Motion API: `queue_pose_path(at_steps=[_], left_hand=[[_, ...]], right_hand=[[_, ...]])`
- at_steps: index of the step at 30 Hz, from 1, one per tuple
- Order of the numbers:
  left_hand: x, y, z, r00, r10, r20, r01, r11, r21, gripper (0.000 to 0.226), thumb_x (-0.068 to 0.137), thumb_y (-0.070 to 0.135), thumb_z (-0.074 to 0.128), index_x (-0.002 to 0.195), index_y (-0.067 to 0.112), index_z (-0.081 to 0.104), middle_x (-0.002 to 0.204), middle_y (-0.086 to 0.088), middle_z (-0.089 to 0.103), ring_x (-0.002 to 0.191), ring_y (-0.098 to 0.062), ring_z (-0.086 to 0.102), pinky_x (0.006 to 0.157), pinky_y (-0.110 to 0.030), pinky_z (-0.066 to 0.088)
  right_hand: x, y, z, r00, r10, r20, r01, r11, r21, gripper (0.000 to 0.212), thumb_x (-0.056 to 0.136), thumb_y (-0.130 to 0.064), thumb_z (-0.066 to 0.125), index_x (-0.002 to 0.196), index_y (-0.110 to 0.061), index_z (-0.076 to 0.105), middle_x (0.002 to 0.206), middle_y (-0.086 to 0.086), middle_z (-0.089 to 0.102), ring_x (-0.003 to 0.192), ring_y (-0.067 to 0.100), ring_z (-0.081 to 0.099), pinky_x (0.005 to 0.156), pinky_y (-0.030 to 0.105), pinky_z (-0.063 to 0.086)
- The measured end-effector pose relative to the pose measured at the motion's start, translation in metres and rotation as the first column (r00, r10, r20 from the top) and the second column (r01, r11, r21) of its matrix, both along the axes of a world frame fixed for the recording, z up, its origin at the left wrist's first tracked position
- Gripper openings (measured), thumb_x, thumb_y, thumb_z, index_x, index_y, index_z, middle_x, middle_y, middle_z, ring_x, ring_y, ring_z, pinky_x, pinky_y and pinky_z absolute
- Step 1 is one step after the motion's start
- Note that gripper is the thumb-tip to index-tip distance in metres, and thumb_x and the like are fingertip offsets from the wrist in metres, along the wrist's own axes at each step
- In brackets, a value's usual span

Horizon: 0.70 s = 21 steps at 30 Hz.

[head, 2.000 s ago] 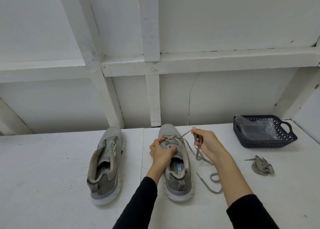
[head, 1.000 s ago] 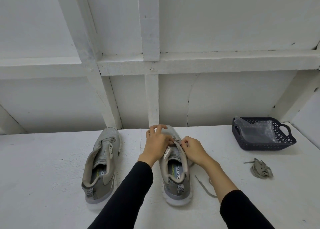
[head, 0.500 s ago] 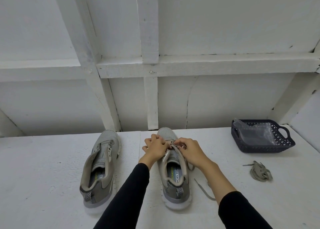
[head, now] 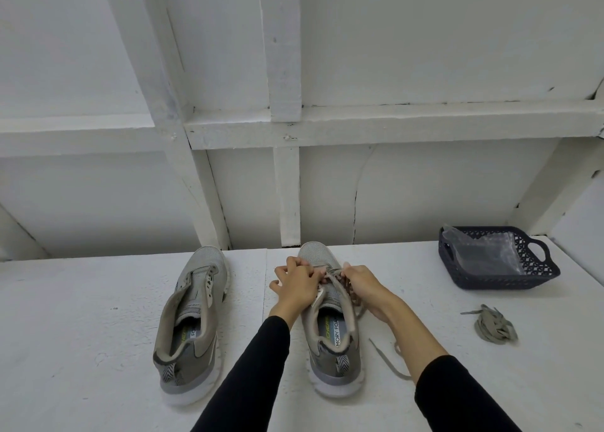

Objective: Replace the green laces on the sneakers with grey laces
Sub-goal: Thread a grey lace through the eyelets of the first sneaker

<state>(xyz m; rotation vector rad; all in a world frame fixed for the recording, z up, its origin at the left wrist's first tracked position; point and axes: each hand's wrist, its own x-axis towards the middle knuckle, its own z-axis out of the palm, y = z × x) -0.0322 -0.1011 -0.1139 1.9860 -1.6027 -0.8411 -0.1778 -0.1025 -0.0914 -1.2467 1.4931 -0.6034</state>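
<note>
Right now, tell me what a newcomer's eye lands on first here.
Both hands, the left hand and right hand, working a lace at the right sneaker, centre of the white table. Beside it stands the unlaced left sneaker; far right, a dark basket and a loose lace bundle.

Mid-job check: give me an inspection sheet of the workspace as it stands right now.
Surface: white table, scuffed.
Job's things: left sneaker unlaced; right sneaker with lace at its front eyelets, tail trailing on the table.
Clutter: bundled lace lying loose; dark basket holding a clear plastic bag.
Hands: left hand and right hand, fingers curled at the lace over the right sneaker.
Cables: nothing seen.
Surroundings: white wall with framing.
</note>
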Motion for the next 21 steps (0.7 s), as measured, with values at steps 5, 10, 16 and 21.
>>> queue_pose_path(at_steps=[5, 10, 16, 21], left_hand=[[0.004, 0.001, 0.006, 0.991, -0.004, -0.131, 0.003, 1.000, -0.011, 0.026, 0.103, 0.034, 0.044, 0.102, 0.022, 0.067, 0.121, 0.008, 0.039, 0.121, -0.019, 0.027, 0.099, -0.037, 0.021], [0.029, 0.008, 0.003, 0.910, -0.062, -0.411, -0.020, 0.981, -0.194, 0.018, 0.095, 0.004, 0.055, 0.097, 0.014, 0.069, 0.107, 0.000, 0.063, 0.110, -0.016, 0.055, 0.099, -0.029, 0.044], [0.029, 0.011, -0.003, 0.900, 0.011, -0.435, -0.134, 0.958, -0.252, 0.018, 0.092, 0.005, 0.061, 0.087, 0.022, 0.066, 0.100, 0.003, 0.067, 0.102, -0.012, 0.061, 0.082, -0.018, 0.048], [0.030, 0.007, -0.002, 0.966, -0.116, -0.230, 0.044, 0.954, -0.296, 0.005, 0.091, 0.028, 0.066, 0.088, 0.031, 0.068, 0.106, 0.007, 0.055, 0.102, -0.008, 0.052, 0.087, -0.022, 0.040]], right_hand=[[-0.010, 0.002, 0.002, 0.936, -0.152, 0.318, 0.155, 0.988, 0.015, 0.038, 0.103, -0.033, 0.044, 0.083, -0.007, 0.063, 0.068, 0.003, 0.057, 0.061, 0.014, 0.049, 0.059, 0.025, 0.039], [-0.013, 0.005, -0.003, 0.833, -0.165, 0.528, 0.179, 0.984, 0.025, 0.022, 0.099, -0.018, 0.052, 0.105, -0.006, 0.070, 0.109, 0.009, 0.071, 0.087, 0.017, 0.059, 0.074, 0.028, 0.052], [-0.005, 0.012, -0.004, 0.979, -0.080, 0.188, 0.126, 0.960, -0.249, 0.019, 0.093, -0.008, 0.062, 0.107, -0.011, 0.073, 0.092, 0.001, 0.072, 0.077, 0.008, 0.062, 0.069, 0.016, 0.049], [-0.010, 0.012, -0.008, 0.928, 0.011, -0.372, -0.183, 0.883, -0.432, 0.012, 0.093, -0.022, 0.060, 0.087, -0.017, 0.068, 0.088, -0.002, 0.064, 0.084, 0.016, 0.059, 0.074, 0.033, 0.048]])
